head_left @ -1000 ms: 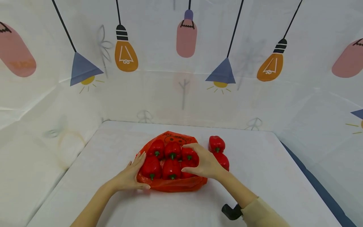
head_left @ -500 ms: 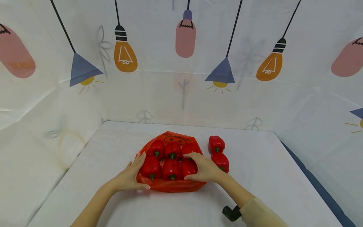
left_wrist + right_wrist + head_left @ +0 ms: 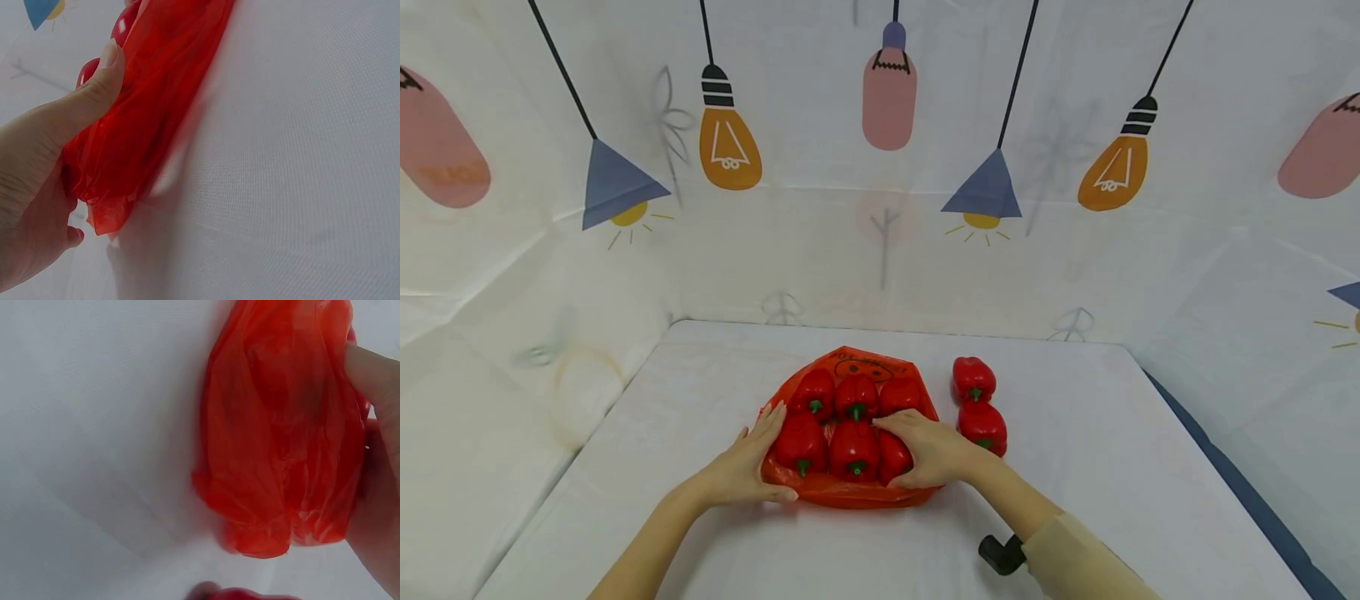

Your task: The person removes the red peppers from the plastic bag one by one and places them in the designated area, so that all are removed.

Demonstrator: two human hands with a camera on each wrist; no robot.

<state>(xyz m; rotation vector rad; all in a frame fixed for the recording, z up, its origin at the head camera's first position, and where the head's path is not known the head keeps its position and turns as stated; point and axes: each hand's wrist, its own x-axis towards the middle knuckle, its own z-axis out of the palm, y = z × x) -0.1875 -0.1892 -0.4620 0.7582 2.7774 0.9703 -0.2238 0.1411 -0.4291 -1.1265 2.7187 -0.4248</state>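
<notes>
Red bell peppers with green stems fill a red plastic bag (image 3: pixel 856 497), set in two rows. My left hand (image 3: pixel 741 468) holds the bag's left side, fingers along its far edge and thumb at the near corner. In the left wrist view the thumb (image 3: pixel 94 94) presses the thin plastic beside the peppers. My right hand (image 3: pixel 931 452) grips the front right bell pepper (image 3: pixel 891 457), its thumb near the front rim and its fingers across the top. The right wrist view shows the crinkled bag (image 3: pixel 275 444) beside that hand, hiding most of the pepper.
Outside the bag, to its right, lie a farther bell pepper (image 3: pixel 973 378) and a nearer bell pepper (image 3: pixel 983 426). All rests on a white table (image 3: pixel 820 558). A black device (image 3: pixel 1002 554) sits at the right wrist. Behind the table hangs a lamp-printed sheet (image 3: pixel 820 250).
My right hand has moved from the back right pepper toward me and down onto the front right pepper, which has shifted slightly left. The left hand stays put.
</notes>
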